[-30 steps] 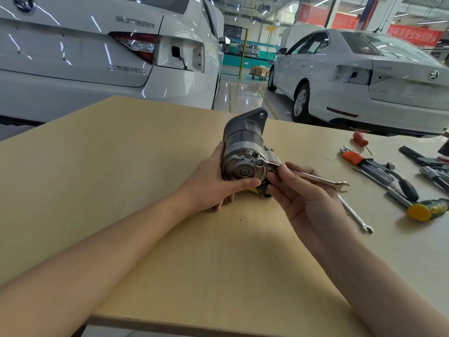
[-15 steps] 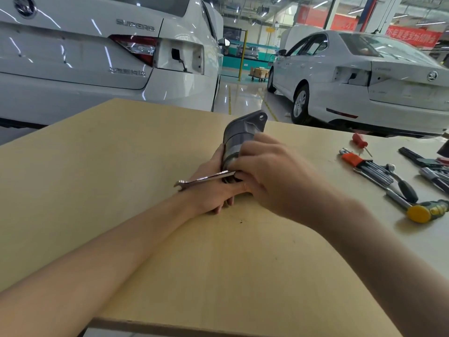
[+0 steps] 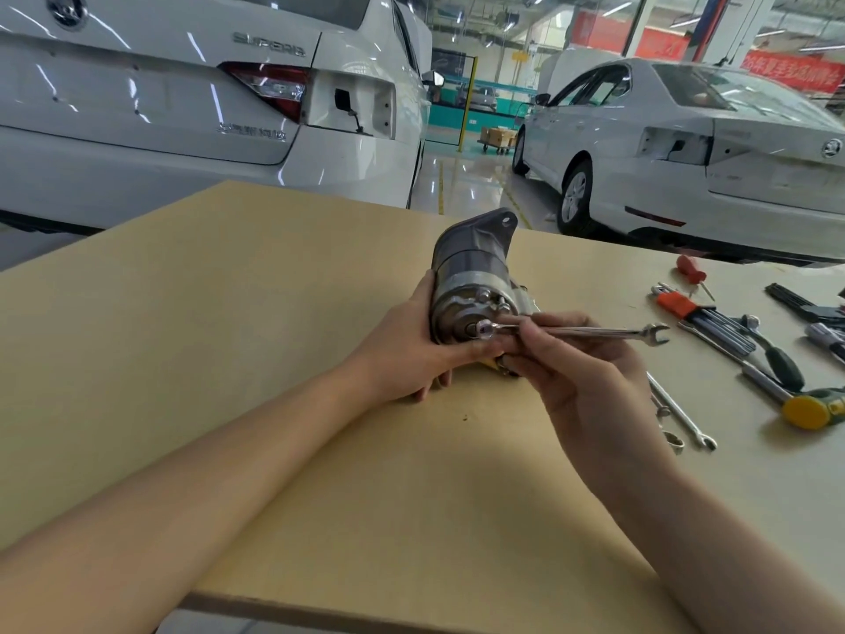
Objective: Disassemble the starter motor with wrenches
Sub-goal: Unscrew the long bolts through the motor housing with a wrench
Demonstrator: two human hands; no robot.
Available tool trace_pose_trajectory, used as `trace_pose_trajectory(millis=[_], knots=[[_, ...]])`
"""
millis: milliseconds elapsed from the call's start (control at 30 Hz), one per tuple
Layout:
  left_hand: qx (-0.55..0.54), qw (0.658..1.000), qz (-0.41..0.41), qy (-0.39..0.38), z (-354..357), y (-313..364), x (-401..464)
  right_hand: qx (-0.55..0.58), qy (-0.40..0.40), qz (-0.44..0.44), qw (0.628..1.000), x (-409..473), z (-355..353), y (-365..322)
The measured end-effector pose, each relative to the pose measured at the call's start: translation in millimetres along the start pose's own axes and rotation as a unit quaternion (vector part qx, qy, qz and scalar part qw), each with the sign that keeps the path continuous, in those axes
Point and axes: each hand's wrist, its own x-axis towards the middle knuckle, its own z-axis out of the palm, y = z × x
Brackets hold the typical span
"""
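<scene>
While our left hand [image 3: 414, 347] wraps the starter motor [image 3: 466, 286] from its left side, fingers curled under and thumb along the end cap, the motor lies on its side on the bench [image 3: 228, 313], mounting ear pointing away from us. Our right hand [image 3: 576, 372] pinches the shank of a combination wrench [image 3: 580, 330], fingers closed on it near the ring end; the open end sticks out to the right of that grip. The ring end sits over a bolt head [image 3: 484, 328] on the end cap, just left of the right grip and touching the cap face.

Handling, as we judge it: the motor is a steel and cast body, heavy and rigid, so no worry about crushing. The round barrel will want to roll under wrench torque, so the left grip should clamp the barrel and press it down onto the bench. The surface looks smooth metal, possibly oily; can't tell. The wrench is thin, stiff and polished, so it slips easily. Held this near the ring, leverage is poor; for breaking a tight bolt, take it nearer the open end.

Right of the right grip: a second wrench [image 3: 681, 416] flat on the bench, beyond it a hex key set [image 3: 704, 315] in an orange holder, a red-handled screwdriver [image 3: 690, 267] and a yellow-faced mallet [image 3: 809, 409].
</scene>
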Motion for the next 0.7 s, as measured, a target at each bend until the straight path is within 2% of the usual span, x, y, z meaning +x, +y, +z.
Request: trace_pose_trajectory(millis=[167,367,467,533,600,633,700], knots=[[0.001,1.000,-0.004,-0.001,1.1,0.0,0.8,0.065,0.035,0.019,0.997,3.0,-2.3,-1.6],[0.003,1.000,0.005,0.000,-0.1,1.5,-0.5,0.071,0.044,0.037,0.996,5.0,-4.2,0.5],[0.005,1.000,0.004,0.001,0.5,0.7,0.0,0.013,0.029,-0.018,0.999,3.9,-6.6,-2.1],[0.006,1.000,0.003,-0.002,0.9,0.2,-0.1,-0.077,0.024,-0.073,0.994,3.9,-5.2,-7.6],[0.006,1.000,0.002,-0.001,0.5,0.2,-0.4,-0.203,0.020,-0.150,0.968,7.7,0.1,-13.7],[0.004,1.000,0.002,0.001,0.4,0.4,-0.8,-0.277,0.010,-0.196,0.940,11.3,3.8,-16.2],[-0.008,1.000,0.000,0.000,0.6,2.3,-2.5,-0.440,-0.046,-0.277,0.853,19.0,13.5,-20.2]])
